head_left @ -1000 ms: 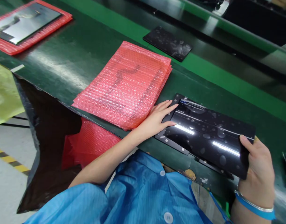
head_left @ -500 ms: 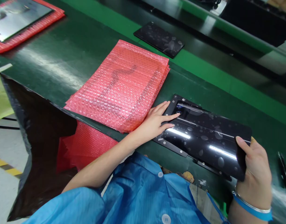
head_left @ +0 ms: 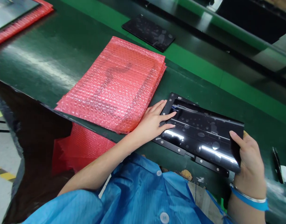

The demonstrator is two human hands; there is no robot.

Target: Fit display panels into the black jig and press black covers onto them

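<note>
A glossy black screen panel (head_left: 196, 133), with bubble-like marks under its surface film, lies over a black backing frame (head_left: 177, 150) with silver screw heads. At the panel's left end my left hand (head_left: 154, 119) rests with its fingers spread, the tips touching the panel and frame. My right hand (head_left: 249, 155) grips the panel's right end, thumb on top and the other fingers underneath, mostly hidden. That end looks raised off the frame. Left of the panel, close to my left hand, is a stack of red bubble-wrap bags (head_left: 112, 84).
Another black panel (head_left: 148, 32) lies at the back of the green table (head_left: 70, 37). A silver-faced panel (head_left: 9, 12) on red bubble wrap is at far left. Below the table edge, a dark bag (head_left: 37, 140) holds more red bubble wrap (head_left: 84, 146). A pen (head_left: 277, 165) lies at right.
The view has shifted slightly, so most things appear a little further left and higher. Both hands keep their places on the panel.
</note>
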